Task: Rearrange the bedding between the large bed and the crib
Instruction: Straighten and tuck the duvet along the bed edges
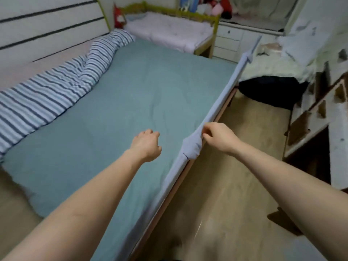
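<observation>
Nearest, both bare forearms reach in from 6 o'clock. Right hand point(219, 137) at about 4 o'clock of centre, fingers curled and pinching the bunched edge of the teal sheet point(143, 95) where it wraps the side of the large bed point(190, 166). Left hand point(147, 145) just beside it, at centre, over the sheet; fingers loosely curled, holding nothing, contact with the fabric unclear.

Sheet lies mostly flat, light wrinkles mid-bed. Striped duvet point(56, 91) bunched along the bed's 9–10 o'clock side, against the wall panel. Crib point(169, 32) at 12 o'clock, butted to the bed's far end, with a pale pink quilt point(165, 34) in it. White drawers point(228, 42) at 1 o'clock; soft toys behind the crib, blurred.

Step in hand, as I judge: tidying or tucking the sheet edge on the large bed; no bedding transfer under way. Next move likely needs releasing the edge, then reaching far across for the duvet or the crib quilt, probably with both hands.
</observation>
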